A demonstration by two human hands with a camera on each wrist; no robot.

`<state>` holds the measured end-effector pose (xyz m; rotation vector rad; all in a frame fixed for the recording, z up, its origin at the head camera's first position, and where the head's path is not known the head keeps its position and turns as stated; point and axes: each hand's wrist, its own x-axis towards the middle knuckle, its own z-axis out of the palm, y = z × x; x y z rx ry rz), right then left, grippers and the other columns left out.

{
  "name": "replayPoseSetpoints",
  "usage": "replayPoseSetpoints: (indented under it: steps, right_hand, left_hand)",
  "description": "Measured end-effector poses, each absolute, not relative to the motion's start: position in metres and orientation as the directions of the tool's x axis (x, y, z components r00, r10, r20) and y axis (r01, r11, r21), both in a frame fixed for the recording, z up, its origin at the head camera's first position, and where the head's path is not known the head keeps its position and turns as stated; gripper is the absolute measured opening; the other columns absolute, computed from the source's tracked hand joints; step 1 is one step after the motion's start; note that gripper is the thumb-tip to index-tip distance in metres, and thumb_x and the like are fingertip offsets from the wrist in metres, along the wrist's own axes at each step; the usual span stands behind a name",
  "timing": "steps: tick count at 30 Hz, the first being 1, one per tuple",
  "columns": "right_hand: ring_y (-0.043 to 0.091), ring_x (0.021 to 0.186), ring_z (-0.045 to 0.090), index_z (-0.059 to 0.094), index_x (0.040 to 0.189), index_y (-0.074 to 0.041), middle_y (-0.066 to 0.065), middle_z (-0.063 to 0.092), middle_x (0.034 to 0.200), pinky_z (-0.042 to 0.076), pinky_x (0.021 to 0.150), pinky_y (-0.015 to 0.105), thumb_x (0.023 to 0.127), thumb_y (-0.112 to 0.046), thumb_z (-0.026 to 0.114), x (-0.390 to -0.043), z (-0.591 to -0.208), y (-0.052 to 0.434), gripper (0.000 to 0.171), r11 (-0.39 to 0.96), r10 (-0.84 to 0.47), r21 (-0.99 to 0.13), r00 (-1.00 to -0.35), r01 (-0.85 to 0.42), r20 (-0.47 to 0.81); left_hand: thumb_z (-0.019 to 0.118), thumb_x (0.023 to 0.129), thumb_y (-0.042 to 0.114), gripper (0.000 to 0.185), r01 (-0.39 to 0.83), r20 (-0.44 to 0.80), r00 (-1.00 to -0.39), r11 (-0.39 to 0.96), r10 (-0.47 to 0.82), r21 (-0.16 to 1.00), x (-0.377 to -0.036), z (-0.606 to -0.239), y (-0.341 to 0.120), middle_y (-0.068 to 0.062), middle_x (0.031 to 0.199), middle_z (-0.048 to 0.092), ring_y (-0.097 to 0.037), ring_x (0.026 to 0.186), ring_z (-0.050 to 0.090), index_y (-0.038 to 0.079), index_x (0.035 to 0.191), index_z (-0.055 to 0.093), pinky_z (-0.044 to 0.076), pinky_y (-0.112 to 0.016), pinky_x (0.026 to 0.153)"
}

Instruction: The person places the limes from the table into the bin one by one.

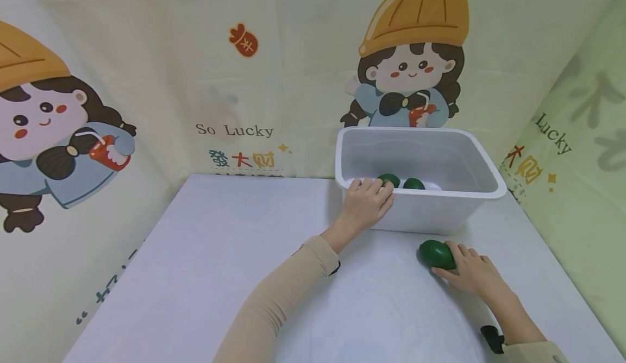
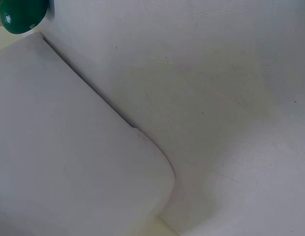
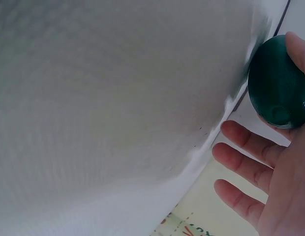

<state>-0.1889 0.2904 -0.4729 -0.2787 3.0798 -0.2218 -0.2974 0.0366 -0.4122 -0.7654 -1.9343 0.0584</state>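
My left hand [image 1: 365, 202] grips the near rim of a white plastic tub [image 1: 425, 211], its fingers hooked over the edge at the left part of that side. Inside the tub lie two dark green avocados [image 1: 414, 183], partly hidden by the near wall and the fingers. In front of the tub, my right hand [image 1: 471, 268] holds another smooth, glossy green avocado [image 1: 437, 254] between thumb and index finger, low over the table. The right wrist view shows this avocado [image 3: 278, 83] at the thumb, the other three fingers spread apart from it.
The white tabletop [image 1: 235, 254] extends left of the tub and toward the front. Printed cloth [image 1: 303, 69] with cartoon figures hangs behind and along both sides. The tub stands near the table's back right edge.
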Motion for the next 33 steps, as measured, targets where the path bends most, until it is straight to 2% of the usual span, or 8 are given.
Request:
replayPoseSetpoints:
  steps: [20,33]
  right_hand:
    - [0.044,0.103,0.046,0.038,0.124,0.006,0.029,0.048,0.116,0.035,0.082,0.059,0.081,-0.057,0.055,-0.188,-0.466,0.286,0.078,0.967,-0.203,-0.147,-0.978,-0.208,0.050]
    - [0.047,0.108,0.042,0.035,0.128,0.008,0.032,0.043,0.122,0.030,0.086,0.064,0.082,-0.055,0.056,-0.186,-0.452,0.284,0.081,0.965,-0.183,-0.177,-0.981,-0.191,0.064]
  left_hand:
    - [0.041,0.092,0.037,0.023,0.490,0.796,-0.295,0.799,0.529,-0.349,-0.297,-0.410,0.036,0.010,0.076,0.057,-0.009,0.068,0.052,0.024,0.092,0.060,0.036,-0.024,0.061]
    - [0.041,0.092,0.037,0.022,0.492,0.793,-0.300,0.798,0.531,-0.348,-0.296,-0.409,0.036,0.010,0.074,0.056,-0.009,0.065,0.051,0.023,0.091,0.059,0.035,-0.023,0.059]
